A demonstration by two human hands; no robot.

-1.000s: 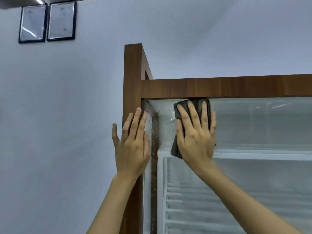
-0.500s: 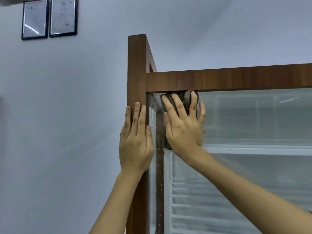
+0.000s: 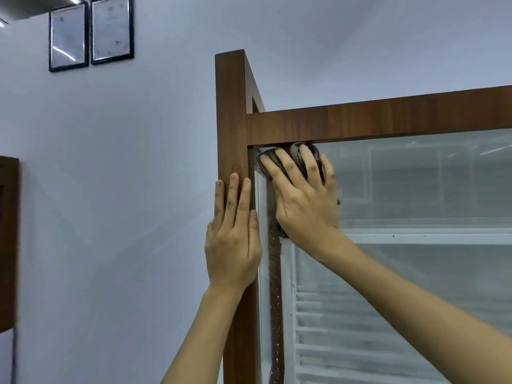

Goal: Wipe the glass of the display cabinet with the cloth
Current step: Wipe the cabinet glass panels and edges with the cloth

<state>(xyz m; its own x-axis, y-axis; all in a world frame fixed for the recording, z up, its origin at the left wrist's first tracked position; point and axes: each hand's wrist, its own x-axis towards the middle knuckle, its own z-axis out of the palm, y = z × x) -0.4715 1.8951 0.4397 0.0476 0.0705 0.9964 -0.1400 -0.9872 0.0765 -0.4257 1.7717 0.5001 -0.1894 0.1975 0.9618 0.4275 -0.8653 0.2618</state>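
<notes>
Brown cloth (image 3: 296, 155) lies bunched under the right hand (image 3: 304, 200), whose spread fingers press it flat against the glass (image 3: 415, 184) in the pane's top-left corner, touching the wooden frame (image 3: 231, 120) above. How much cloth sits beneath the palm is hard to tell. The left hand (image 3: 232, 239), fingers together and holding nothing, braces flat on the frame's upright just beside it. Unwiped glass stretches rightward and downward from the cloth, so the next stroke probably runs right along the top rail.
</notes>
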